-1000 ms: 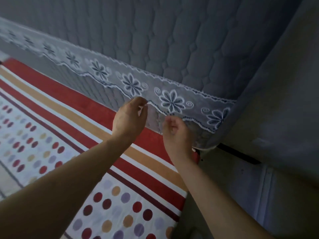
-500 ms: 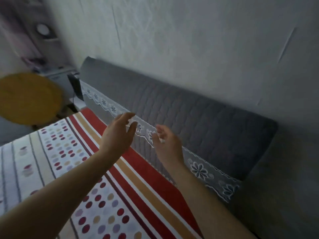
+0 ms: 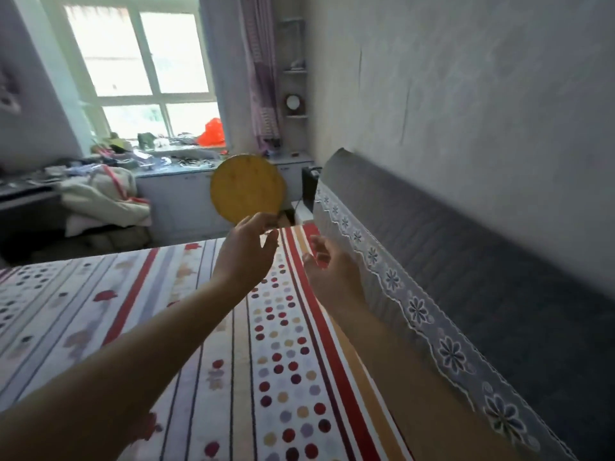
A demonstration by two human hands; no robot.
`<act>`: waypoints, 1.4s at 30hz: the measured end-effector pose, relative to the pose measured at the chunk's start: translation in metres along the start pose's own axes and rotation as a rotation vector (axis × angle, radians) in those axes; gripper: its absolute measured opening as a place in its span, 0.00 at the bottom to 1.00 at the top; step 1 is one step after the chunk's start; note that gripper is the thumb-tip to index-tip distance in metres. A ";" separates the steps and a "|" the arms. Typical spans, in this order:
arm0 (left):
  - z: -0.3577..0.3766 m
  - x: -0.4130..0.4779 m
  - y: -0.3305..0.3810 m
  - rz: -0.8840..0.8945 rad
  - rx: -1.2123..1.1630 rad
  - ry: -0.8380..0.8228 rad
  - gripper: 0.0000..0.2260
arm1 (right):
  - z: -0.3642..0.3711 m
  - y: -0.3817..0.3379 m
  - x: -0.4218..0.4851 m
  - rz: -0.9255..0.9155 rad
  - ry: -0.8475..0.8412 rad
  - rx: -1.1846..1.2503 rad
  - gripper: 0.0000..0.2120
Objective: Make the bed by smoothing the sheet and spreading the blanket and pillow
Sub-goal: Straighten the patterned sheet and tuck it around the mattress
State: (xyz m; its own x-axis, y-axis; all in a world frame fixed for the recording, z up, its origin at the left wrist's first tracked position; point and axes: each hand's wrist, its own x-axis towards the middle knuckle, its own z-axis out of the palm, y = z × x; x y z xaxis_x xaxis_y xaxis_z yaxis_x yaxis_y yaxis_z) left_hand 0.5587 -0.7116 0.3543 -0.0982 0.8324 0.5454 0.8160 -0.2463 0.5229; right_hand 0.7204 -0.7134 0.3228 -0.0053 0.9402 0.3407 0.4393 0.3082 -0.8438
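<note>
Left hand (image 3: 246,254) and right hand (image 3: 327,271) are both raised above the bed, apart from each other, fingers loosely spread, gripping nothing; below them the sheet (image 3: 283,361), striped and dotted, lies flat across the mattress up to the lace trim (image 3: 392,281) on the grey headboard (image 3: 482,261); judged thin, light and soft, best pinched at an edge or corner and drawn taut, or stroked with flat palms; a cream bundle (image 3: 100,197) beyond the far bedside may be the blanket, bulkier, likely needing both hands at two corners; pillow not in view.
</note>
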 end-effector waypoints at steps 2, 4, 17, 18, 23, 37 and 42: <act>-0.035 -0.014 -0.023 -0.062 0.049 0.048 0.12 | 0.032 -0.024 -0.003 -0.036 -0.084 0.053 0.19; -0.080 -0.031 -0.050 -0.138 0.114 0.090 0.12 | 0.070 -0.055 -0.009 -0.082 -0.161 0.107 0.17; -0.320 -0.153 -0.167 -0.440 0.283 0.304 0.10 | 0.279 -0.232 -0.095 -0.369 -0.556 0.353 0.14; -0.337 -0.168 -0.174 -0.450 0.281 0.317 0.10 | 0.295 -0.247 -0.109 -0.394 -0.584 0.371 0.14; -0.435 -0.238 -0.209 -0.507 0.268 0.424 0.10 | 0.369 -0.330 -0.190 -0.487 -0.758 0.508 0.12; -0.663 -0.426 -0.298 -0.674 0.402 0.719 0.08 | 0.558 -0.498 -0.392 -0.566 -1.123 0.728 0.12; -0.719 -0.478 -0.330 -0.763 0.429 0.813 0.09 | 0.614 -0.551 -0.451 -0.582 -1.239 0.788 0.12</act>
State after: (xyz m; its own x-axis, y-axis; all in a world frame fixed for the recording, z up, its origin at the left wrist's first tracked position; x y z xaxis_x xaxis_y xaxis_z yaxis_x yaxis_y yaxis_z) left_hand -0.0733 -1.3851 0.3920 -0.8456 0.0953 0.5252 0.4992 0.4899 0.7147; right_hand -0.0710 -1.2176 0.3793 -0.8747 0.0800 0.4781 -0.4409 0.2784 -0.8533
